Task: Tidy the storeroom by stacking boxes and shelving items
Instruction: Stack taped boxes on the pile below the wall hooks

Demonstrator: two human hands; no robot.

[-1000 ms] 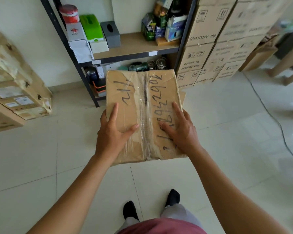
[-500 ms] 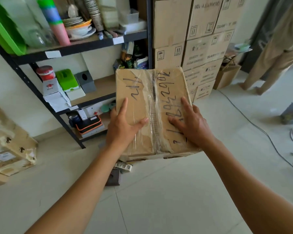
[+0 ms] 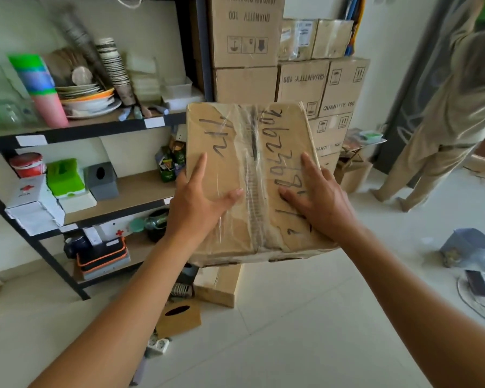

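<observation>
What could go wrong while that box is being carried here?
1. The taped brown cardboard box is held up tilted, with the left hand and right hand showing straight fingers on its glossy tape: the grip might slip.
2. The white power strip and brown tissue box lie on the floor below it: a trip hazard.
3. A person in beige clothes stands ahead on the right: a bump is possible.

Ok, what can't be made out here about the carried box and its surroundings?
Head view:
Under the taped box: hidden by the box.
Outer fingers, left hand: behind the box's edge.
Lower stacked cartons: behind the box.
Stacked paper cups: motion-blurred.
A second person: cut by right edge.
</observation>
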